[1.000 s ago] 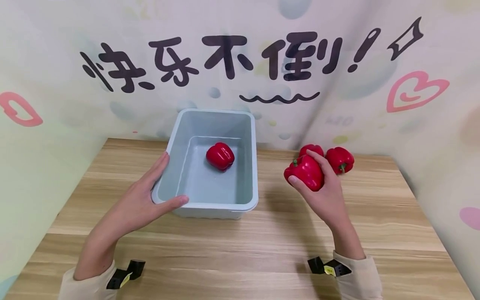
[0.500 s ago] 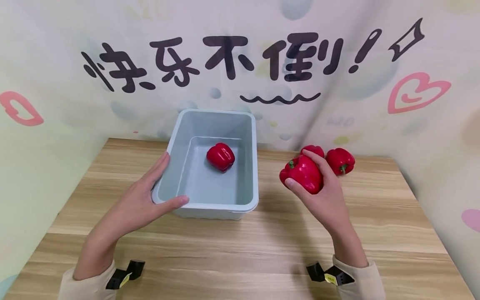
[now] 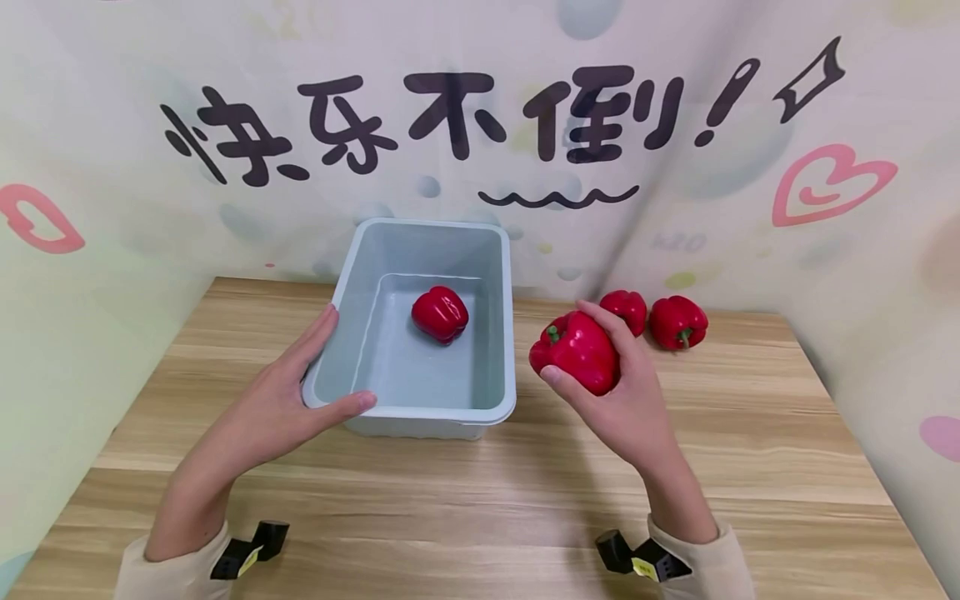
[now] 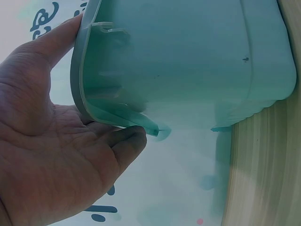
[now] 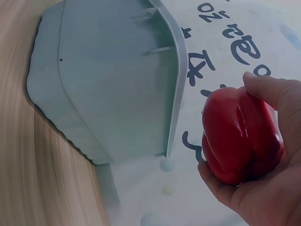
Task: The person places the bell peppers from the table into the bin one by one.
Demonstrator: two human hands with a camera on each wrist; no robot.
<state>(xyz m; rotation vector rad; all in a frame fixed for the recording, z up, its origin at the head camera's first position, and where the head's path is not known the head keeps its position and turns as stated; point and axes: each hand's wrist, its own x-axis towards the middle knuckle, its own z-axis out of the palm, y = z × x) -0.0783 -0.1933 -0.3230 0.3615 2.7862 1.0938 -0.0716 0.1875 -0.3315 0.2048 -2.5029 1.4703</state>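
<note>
My right hand [image 3: 626, 392] grips a red bell pepper [image 3: 576, 352] with a green stem, above the table just right of the bin. In the right wrist view the held bell pepper [image 5: 240, 134] sits between thumb and fingers, apart from the bin wall. My left hand [image 3: 281, 396] holds the near left corner of a light blue plastic bin [image 3: 504, 333], thumb on the front rim, fingers at the left side. The left wrist view shows the left hand's fingers [image 4: 127, 141] bent under the rim. Another red bell pepper [image 3: 440, 315] lies on the bin's floor.
Two more red bell peppers, one [image 3: 624, 310] behind the right hand and one [image 3: 678, 322] farther right, lie at the back of the wooden table [image 3: 450, 508]. A printed cloth [image 3: 420, 50] hangs behind the table and along its sides.
My right hand has moved left toward the bin with the bell pepper, away from the two at the back. The left hand and the bin stay in place.
</note>
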